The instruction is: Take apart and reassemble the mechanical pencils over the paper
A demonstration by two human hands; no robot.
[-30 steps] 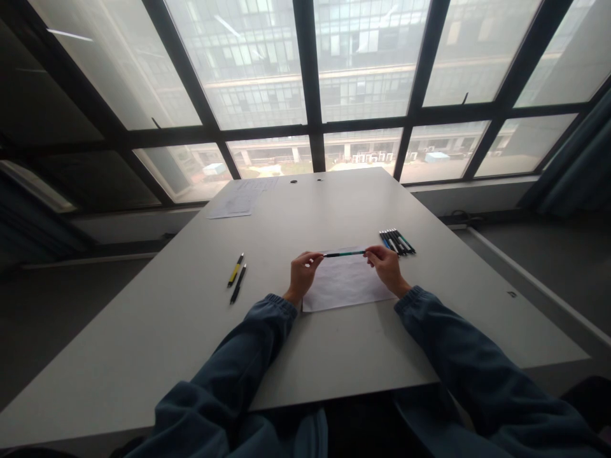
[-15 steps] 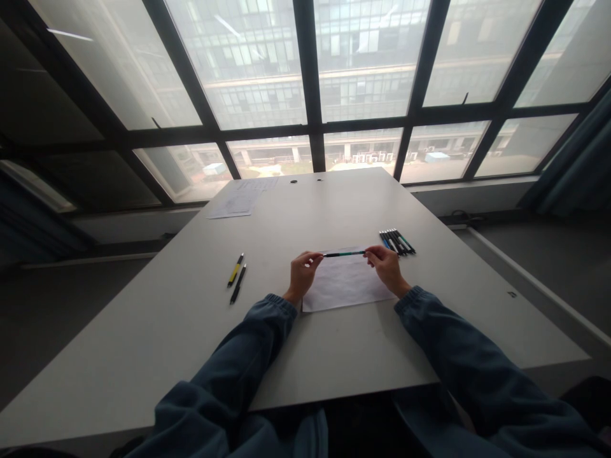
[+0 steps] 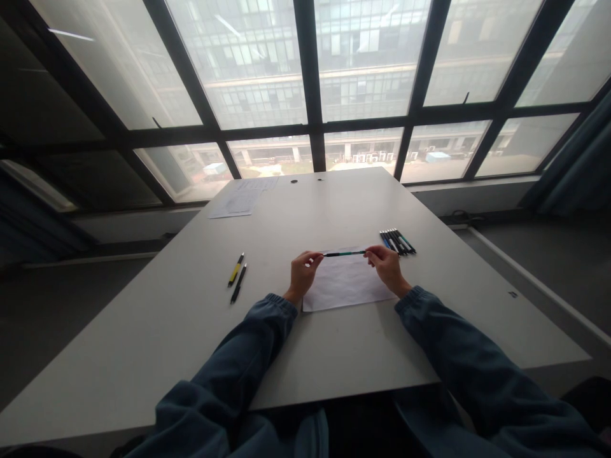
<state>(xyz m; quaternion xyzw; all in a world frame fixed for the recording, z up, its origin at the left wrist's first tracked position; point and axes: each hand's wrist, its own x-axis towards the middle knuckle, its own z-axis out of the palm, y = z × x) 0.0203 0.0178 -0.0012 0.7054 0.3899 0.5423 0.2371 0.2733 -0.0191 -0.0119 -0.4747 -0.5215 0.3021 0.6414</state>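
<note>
A black and green pen (image 3: 344, 254) lies level between my hands, above the far part of a white paper sheet (image 3: 347, 284). My left hand (image 3: 302, 272) pinches its left end between thumb and fingers. At the other end, my right hand (image 3: 384, 264) grips it the same way. Just beyond my right hand a row of several dark pens (image 3: 401, 242) rests side by side. Off to the left of my left hand are a yellow and black pen (image 3: 235, 270) and a black pen (image 3: 238, 284), lying at a slant.
The white table (image 3: 167, 343) stretches away to large windows. Printed sheets (image 3: 233, 202) lie at its far left. A round dark disc (image 3: 294, 182) and a small dark thing (image 3: 320, 180) sit near the far edge. A small mark (image 3: 512, 294) shows near the right edge.
</note>
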